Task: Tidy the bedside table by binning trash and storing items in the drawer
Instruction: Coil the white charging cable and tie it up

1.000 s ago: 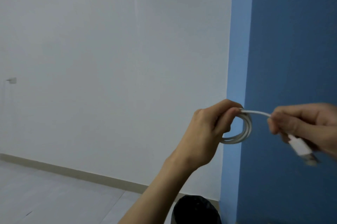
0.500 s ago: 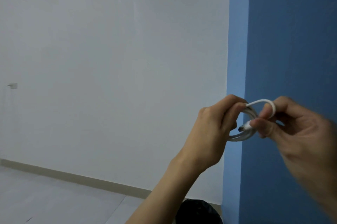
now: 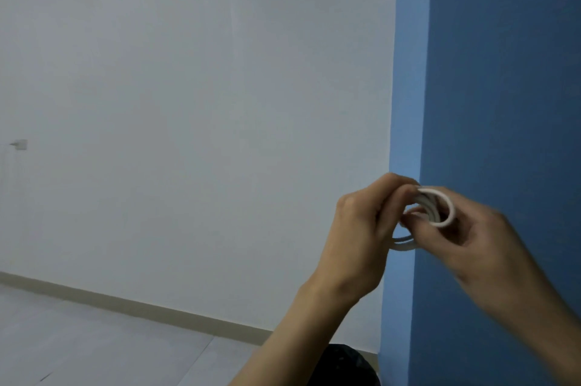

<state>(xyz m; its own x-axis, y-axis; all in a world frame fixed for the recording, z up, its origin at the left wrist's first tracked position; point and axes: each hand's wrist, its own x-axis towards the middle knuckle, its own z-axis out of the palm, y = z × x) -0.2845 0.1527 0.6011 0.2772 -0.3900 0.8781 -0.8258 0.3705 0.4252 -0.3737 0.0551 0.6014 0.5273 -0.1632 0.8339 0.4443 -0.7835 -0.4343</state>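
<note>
A white charging cable (image 3: 440, 222) is coiled into small loops and held up in the air in front of the blue wall. My left hand (image 3: 361, 234) pinches the coil at its top between thumb and fingers. My right hand (image 3: 471, 244) grips the coil's right side, with a loop of cable wrapped over its fingers; this hand is blurred. The cable's plug end is hidden by the fingers. The bedside table and its drawer are out of view.
A black bin bag (image 3: 342, 366) shows at the bottom edge below my left forearm. A blue wall panel (image 3: 503, 102) fills the right side. A white wall (image 3: 188, 102) and a pale floor (image 3: 94, 338) are on the left, with a small wall socket (image 3: 19, 144).
My right hand has come from holding the cable's plug end out to the right, in to the coil, winding the last stretch around it. Both hands have moved closer together.
</note>
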